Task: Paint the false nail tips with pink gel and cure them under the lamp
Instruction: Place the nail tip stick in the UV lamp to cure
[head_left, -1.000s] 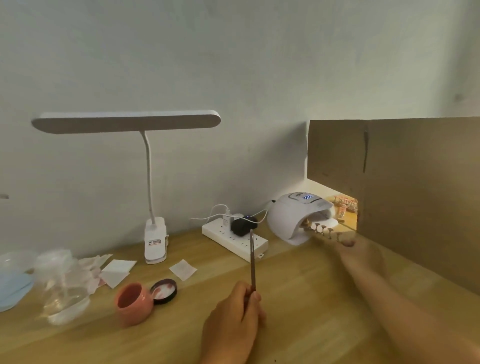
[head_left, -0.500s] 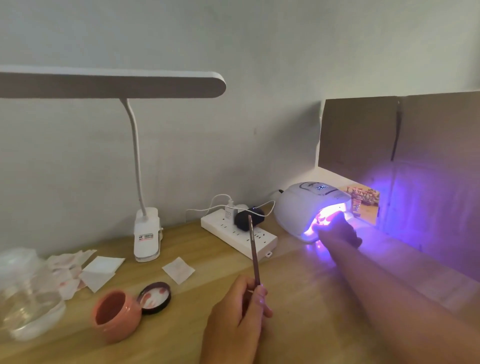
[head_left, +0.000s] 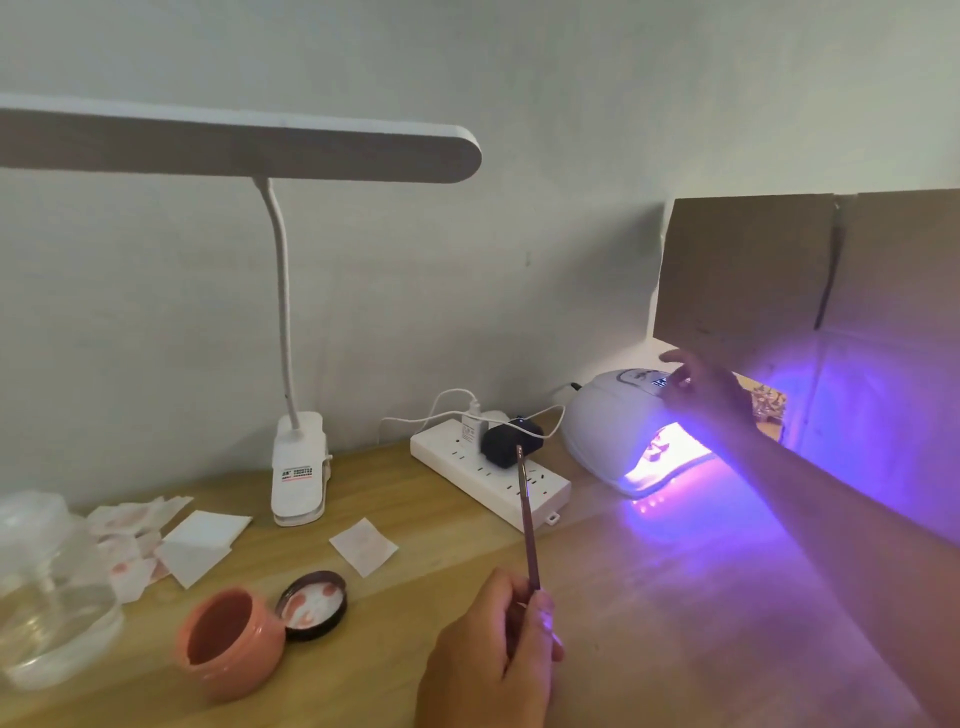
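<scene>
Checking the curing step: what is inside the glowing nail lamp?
Inside the nail lamp, violet light glows and a few pinkish shapes, likely the nail tips, show at the opening. Glare hides their count and holder. The right hand touches the top, not inside.

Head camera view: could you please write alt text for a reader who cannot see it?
A person's right hand touches the top of a white curing lamp that glows violet on a wooden desk. Their left hand holds a thin brush tip-up, near an open pink jar and its lid.
</scene>
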